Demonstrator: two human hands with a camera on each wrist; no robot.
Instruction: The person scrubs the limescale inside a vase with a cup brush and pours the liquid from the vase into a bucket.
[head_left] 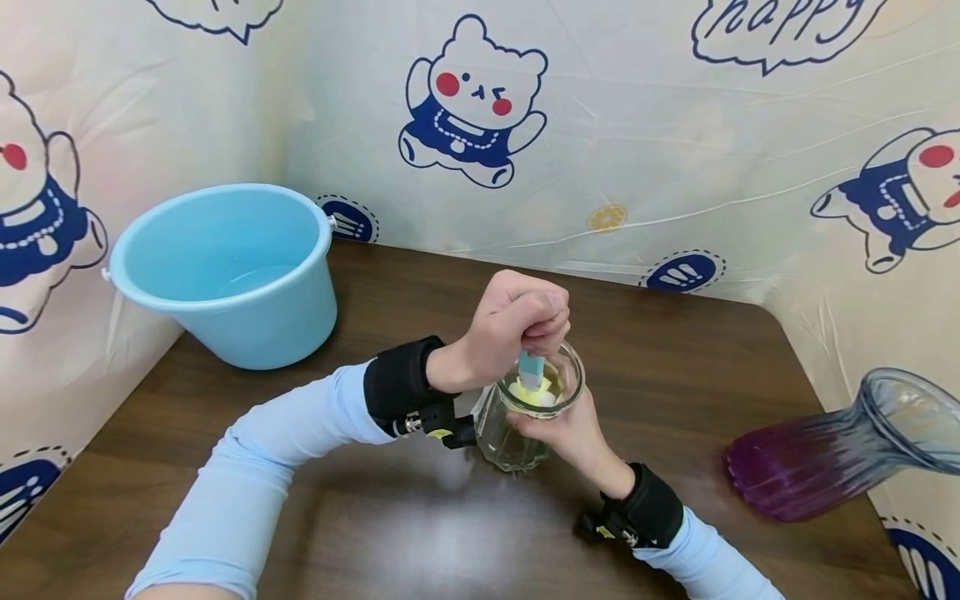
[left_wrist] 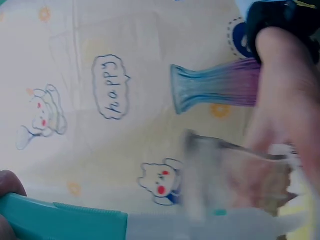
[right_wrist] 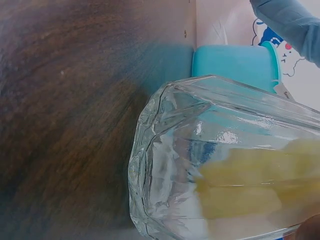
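Observation:
A clear, faceted glass vase (head_left: 510,446) stands at the middle of the table, its round mouth facing up. My right hand (head_left: 572,432) grips it below the rim, from the right side. Above the mouth, my left hand (head_left: 521,321) is a fist around the teal handle of a bottle brush (head_left: 531,371). The brush's yellow and white head is down inside the vase. In the left wrist view the teal handle (left_wrist: 65,217) runs into a pale shaft. Through the glass in the right wrist view, the yellow brush head (right_wrist: 250,185) looks soft and blurry.
A light blue bucket (head_left: 300,312) stands at the back left. On the right, a purple-to-clear ribbed glass vase (head_left: 787,462) with a flared mouth is near the table's edge. A printed cloth (head_left: 622,125) with bears surrounds the brown table (head_left: 420,533).

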